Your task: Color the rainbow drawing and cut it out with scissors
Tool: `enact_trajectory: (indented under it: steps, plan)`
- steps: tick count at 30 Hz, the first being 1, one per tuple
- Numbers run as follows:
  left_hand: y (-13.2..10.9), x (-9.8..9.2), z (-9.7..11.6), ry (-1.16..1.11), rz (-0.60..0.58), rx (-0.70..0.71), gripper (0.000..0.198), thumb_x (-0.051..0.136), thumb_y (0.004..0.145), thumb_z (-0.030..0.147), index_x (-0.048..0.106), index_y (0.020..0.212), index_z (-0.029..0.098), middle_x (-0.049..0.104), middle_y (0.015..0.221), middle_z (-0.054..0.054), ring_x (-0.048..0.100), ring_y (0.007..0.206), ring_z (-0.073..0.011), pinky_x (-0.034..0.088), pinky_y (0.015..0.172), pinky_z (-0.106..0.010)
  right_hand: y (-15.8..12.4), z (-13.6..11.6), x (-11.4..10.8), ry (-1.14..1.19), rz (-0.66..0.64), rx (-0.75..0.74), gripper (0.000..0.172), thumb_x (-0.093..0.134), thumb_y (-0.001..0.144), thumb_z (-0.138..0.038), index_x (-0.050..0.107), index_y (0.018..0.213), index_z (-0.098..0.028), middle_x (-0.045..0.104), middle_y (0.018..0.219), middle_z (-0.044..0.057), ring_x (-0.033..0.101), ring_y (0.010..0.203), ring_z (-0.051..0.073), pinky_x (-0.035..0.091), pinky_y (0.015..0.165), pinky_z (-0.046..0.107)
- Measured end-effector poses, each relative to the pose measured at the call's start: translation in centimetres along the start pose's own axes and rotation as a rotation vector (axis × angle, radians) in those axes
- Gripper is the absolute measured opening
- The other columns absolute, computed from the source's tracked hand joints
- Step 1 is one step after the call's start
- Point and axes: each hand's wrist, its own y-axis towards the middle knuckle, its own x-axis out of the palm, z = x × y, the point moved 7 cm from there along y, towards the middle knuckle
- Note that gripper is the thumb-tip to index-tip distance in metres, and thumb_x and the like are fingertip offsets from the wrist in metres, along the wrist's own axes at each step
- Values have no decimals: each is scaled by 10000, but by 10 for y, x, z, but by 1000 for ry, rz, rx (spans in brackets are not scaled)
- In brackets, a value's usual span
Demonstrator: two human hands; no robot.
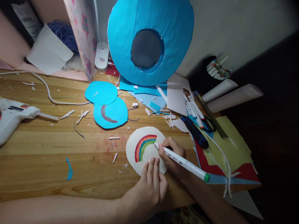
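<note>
1. Head view: L hand (149, 188) lies flat, fingers tog., on lower part of white paper disc (149, 153), prob. bracing it vs. sliding; grips nothing.
2. R hand (173, 152), just beside L, is clamped on white marker (187, 164), tip at R end of rainbow's (141, 149) green band; low grip prob. for control.
3. Disc's flat on wooden table (100, 175) nr front edge, prob. for easy reach.
4. Glue gun (17, 115) sits far L, prob. outta the way.

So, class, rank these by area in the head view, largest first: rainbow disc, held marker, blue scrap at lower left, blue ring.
1. Blue ring
2. Rainbow disc, partly covered
3. Held marker
4. Blue scrap
</note>
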Motion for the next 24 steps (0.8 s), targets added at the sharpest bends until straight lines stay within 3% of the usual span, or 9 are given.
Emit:
enact_trajectory:
  steps: [7, 12, 16, 20, 24]
  plan:
    - [-1, 1, 1, 5, -11, 10, 330, 345, 867, 198, 602, 995, 36, 642, 1149, -251, 609, 1100, -353, 401, 931, -481, 2, 0, -8, 5, 36, 31, 190, 624, 775, -149, 461, 696, -209, 428, 586, -75, 416, 493, 88, 354, 503, 212]
    - [1, -3, -3, -39, -16, 27, 336, 364, 867, 212, 601, 1005, 17, 639, 1147, -261, 613, 1079, -366, 387, 911, -494, 7, 1, -24, 119, 175, 80, 152, 528, 866, -207, 434, 748, -225, 427, 633, -67, 423, 518, 98, 354, 487, 209]
    - [12, -3, -27, -212, -160, -18, 333, 481, 857, 296, 607, 1031, 41, 661, 1138, -200, 600, 1093, -344, 368, 957, -480, 17, 15, -28, 498, 208, 202, 278, 478, 884, -318, 369, 648, -219, 349, 547, -74, 318, 460, 101, 282, 436, 210]
    - [23, -4, -52, -435, -313, 3, 224, 528, 900, 302, 614, 975, 109, 704, 996, -109, 637, 992, -258, 420, 928, -403, 22, 14, -25, 856, 132, 250, 341, 521, 822, -408, 377, 584, -211, 302, 479, -79, 249, 425, 96, 254, 429, 214]
    - [33, -11, -79, -619, -238, -150, 165, 494, 940, 283, 555, 865, 150, 666, 892, -49, 613, 879, -195, 466, 764, -297, 16, -1, -21, 964, 14, 226, 334, 549, 803, -422, 417, 581, -210, 297, 465, -81, 254, 415, 94, 246, 419, 213]
